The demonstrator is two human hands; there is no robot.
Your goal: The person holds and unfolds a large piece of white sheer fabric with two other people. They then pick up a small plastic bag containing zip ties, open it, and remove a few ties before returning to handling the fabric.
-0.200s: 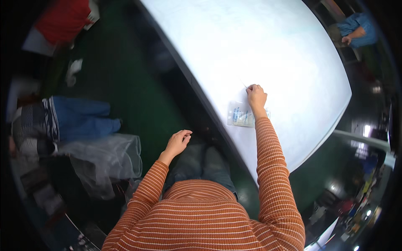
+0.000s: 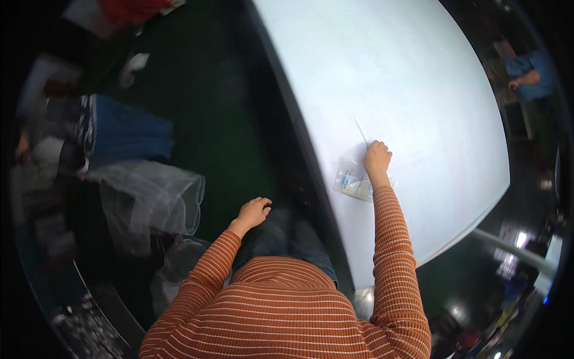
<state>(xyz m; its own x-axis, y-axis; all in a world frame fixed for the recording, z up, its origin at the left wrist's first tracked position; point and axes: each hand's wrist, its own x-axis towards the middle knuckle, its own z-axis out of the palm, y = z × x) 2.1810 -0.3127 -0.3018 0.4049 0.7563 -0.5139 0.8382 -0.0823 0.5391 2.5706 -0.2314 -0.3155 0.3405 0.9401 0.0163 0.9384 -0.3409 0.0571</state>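
My right hand (image 2: 378,158) is over the white tabletop (image 2: 418,90), its fingers pinched on a thin rod (image 2: 361,130). The rod's slim, pale length sticks out beyond the fingertips, up and to the left; its exact kind does not show. Beneath and left of the right wrist lies a clear plastic packet (image 2: 353,181) with blue print; the wrist hides part of it. Left of the table edge, my left hand (image 2: 252,213) hangs in the air in front of my legs. Its fingers are loosely bent and apart, with nothing in them.
The table's dark edge (image 2: 304,134) runs slantwise between my hands. At the left are a large translucent plastic bag (image 2: 158,194) and a person in blue trousers (image 2: 128,128). Another person, a blue sleeve (image 2: 534,75) showing, is at the far right.
The whole view has turned, so the table appears farther right. The rod shows more plainly beyond my right fingertips. My left hand remains off the table.
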